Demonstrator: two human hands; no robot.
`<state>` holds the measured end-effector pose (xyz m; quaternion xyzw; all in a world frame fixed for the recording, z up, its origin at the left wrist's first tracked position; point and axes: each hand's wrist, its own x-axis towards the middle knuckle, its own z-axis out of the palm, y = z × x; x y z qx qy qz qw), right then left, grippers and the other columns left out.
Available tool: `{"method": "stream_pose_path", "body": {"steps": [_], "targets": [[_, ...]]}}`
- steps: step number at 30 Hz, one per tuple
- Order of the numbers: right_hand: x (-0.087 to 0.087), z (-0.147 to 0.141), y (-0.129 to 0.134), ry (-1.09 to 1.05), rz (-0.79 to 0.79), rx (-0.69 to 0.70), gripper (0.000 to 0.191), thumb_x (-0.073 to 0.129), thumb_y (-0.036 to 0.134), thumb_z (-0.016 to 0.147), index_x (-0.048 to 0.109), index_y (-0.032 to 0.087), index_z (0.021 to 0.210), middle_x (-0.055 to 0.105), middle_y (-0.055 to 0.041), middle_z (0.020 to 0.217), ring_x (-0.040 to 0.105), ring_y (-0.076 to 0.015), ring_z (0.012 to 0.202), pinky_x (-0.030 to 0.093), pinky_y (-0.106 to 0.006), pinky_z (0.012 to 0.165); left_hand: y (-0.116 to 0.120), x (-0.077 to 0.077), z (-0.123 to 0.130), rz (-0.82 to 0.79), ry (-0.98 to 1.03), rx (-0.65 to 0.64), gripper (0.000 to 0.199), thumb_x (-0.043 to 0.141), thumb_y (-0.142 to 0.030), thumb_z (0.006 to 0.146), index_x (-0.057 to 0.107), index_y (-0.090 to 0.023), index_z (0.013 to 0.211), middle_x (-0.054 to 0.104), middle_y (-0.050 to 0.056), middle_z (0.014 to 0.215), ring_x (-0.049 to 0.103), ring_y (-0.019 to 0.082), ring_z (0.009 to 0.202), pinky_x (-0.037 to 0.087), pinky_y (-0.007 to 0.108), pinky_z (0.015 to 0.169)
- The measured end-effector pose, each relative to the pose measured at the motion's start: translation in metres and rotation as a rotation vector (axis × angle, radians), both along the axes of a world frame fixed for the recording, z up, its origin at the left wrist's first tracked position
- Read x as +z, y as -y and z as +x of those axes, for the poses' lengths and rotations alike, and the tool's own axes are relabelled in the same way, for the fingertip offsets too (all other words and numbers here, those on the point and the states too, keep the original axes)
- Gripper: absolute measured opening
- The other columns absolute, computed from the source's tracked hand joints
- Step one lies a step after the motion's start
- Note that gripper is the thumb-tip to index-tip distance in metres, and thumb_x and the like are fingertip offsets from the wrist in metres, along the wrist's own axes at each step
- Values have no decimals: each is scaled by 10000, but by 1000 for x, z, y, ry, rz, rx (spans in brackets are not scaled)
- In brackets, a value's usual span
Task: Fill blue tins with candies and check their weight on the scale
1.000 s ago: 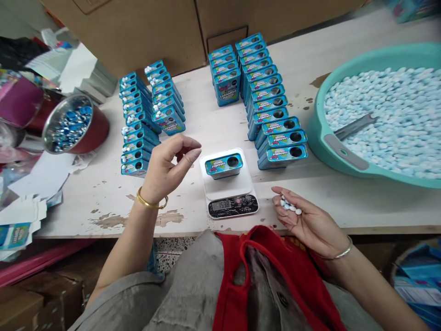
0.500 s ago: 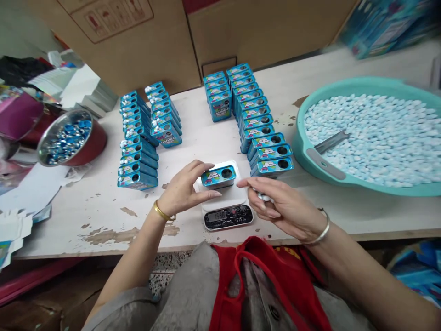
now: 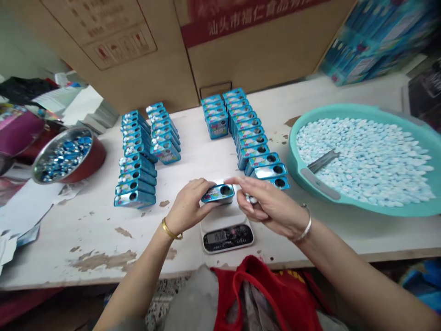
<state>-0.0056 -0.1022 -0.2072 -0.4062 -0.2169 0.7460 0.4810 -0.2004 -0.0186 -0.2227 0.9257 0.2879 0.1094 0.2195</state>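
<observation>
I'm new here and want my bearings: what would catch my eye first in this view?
Probably the big turquoise basin at the right, full of pale candies. Next, the blue tins standing in rows, some at the left, some nearer the middle. At the front centre, the left hand grips another tin at the scale.

Past the left hand, a lane between tins reaches cartons at the table's back edge; rightward, a basin obstructs.
</observation>
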Motion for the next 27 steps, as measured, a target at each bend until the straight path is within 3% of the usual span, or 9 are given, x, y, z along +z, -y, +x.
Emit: {"method": "stream_pose_path", "body": {"steps": [4,10,12,15,19,22,24,27], "targets": [[-17,1,13,-109,-126,-123,337,550,505,826,588,170,834,457,78,503,233,3,336,123,-175,370,-48,-4,13,148,61,156,291,565,-353,857,523,-170,1080,574,52,929,531,181,865,428,295,765],[-52,-7,42,-216,-273,-138,262,582,409,808,617,153,854,481,53,539,286,-6,359,125,-180,380,-151,-22,68,272,-54,243,308,608,-255,804,545,-168,1093,561,77,1020,545,199,918,432,300,808],[-55,-8,50,-220,-301,-148,274,604,420,790,626,157,864,479,54,540,274,-5,353,112,-183,375,-167,-30,86,294,-87,251,322,614,-246,797,554,-159,1101,558,96,1039,535,216,947,421,314,822],[-56,-4,57,-212,-343,-158,292,665,428,741,630,174,881,473,61,533,260,-3,350,117,-174,372,-171,-41,98,347,-102,296,382,592,-267,812,531,-159,1173,519,140,1146,480,278,1050,374,389,878],[-59,2,64,-154,-430,-223,316,725,436,699,629,179,856,523,48,582,275,4,369,189,-149,369,-156,-40,74,458,-98,391,459,548,-358,842,457,-184,1257,473,137,1243,438,288,1114,330,413,909],[-64,4,68,-165,-534,-272,339,757,432,666,633,174,849,596,10,688,403,-24,433,308,-147,386,-143,-32,31,543,-150,551,384,558,-358,824,507,-188,1164,488,121,1228,435,281,1120,324,406,919],[-67,3,71,-214,-577,-286,367,790,383,634,637,179,899,628,-13,774,530,-70,569,428,-157,489,-137,-27,1,577,-253,685,319,585,-330,791,553,-190,1076,491,125,1224,423,306,1130,323,432,915],[-66,-1,73,-241,-504,-234,378,752,359,692,622,193,1005,631,-15,813,539,-72,606,439,-156,523,-133,-25,-33,578,-421,736,209,587,-287,783,604,-189,967,486,138,1245,398,338,1168,319,473,914]]}}
